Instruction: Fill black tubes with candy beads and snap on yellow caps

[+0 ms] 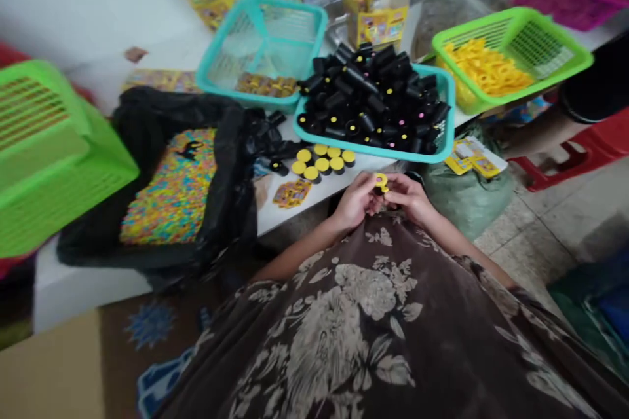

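In front of my lap, my left hand (354,200) has its fingers closed around a small black tube with a yellow ring-shaped top (381,181). My right hand (409,198) pinches the yellow part from the other side. The tube's lower part is hidden by my fingers. Just beyond, on the table edge, stand several black tubes with yellow caps (322,164). Beside them lies a small pile of printed stickers or cards (291,194). Further back, a turquoise basket (378,146) is heaped with black tubes (363,82), some showing yellow or pink dots.
A black-lined bin (230,190) of colourful small pieces (171,193) sits left, beside a tilted green basket (54,150). Behind are another turquoise basket (211,59) and an open carton (378,29). A green basket of yellow parts (486,69) and another person's arm (535,137) are right.
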Tool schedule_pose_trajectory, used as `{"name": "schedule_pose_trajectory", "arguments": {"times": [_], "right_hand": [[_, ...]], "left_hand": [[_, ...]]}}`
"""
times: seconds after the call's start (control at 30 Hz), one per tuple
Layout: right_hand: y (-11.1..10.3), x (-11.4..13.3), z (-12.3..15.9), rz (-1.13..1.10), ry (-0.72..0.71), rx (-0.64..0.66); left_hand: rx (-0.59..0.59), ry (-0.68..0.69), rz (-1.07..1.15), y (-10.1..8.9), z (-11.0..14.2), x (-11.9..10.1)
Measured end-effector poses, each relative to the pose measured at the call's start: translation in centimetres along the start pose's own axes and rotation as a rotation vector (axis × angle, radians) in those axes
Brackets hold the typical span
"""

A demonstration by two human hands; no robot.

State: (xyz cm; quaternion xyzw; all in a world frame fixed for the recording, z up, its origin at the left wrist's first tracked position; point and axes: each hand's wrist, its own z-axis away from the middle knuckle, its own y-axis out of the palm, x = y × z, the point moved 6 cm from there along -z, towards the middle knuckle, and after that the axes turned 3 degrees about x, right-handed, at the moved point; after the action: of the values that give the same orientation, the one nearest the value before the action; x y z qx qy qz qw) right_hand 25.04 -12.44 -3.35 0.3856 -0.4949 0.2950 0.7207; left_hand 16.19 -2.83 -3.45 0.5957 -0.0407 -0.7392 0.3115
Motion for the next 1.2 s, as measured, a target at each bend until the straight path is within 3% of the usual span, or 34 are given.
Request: {"name": "schedule_pose_trajectory", "arguments": {"times": [0.13,0.4,0.7,0.87,1.03,1.1,1.2], "right_hand": [[0.4,-0.2,-0.2,0.005,-0.022,-0.025],[0.7,-1.1,-1.4,-0.012,0.082,-0.081],[2.5,-0.9,-2.7,0.142,0.031,-0.004],[4.2,0.4,-2.2,0.43,-0.196,0.135],[4.8,1.9,-2.0,0.799,-0.564,0.091],[5.0,1.8,-2.7,0.925,-0.622,0.072],[5.1,0.9,-4.3,1.096,-0.595,0.017]], "left_hand": [[0.017,0.05,-0.074,-0.2,0.7,0.1],[0.005,0.197,-0.267,-0.7,1.5,-0.3],[-0.042,0.169,-0.221,-2.7,2.3,-0.4],[-0.128,0.164,-0.119,-4.2,3.5,-1.2],[-0.073,0.111,-0.154,-4.2,3.8,-1.0],[-0.133,0.115,-0.207,-4.7,4.2,-1.0],[-0.283,0.196,-0.328,-6.2,5.6,-1.8]]}}
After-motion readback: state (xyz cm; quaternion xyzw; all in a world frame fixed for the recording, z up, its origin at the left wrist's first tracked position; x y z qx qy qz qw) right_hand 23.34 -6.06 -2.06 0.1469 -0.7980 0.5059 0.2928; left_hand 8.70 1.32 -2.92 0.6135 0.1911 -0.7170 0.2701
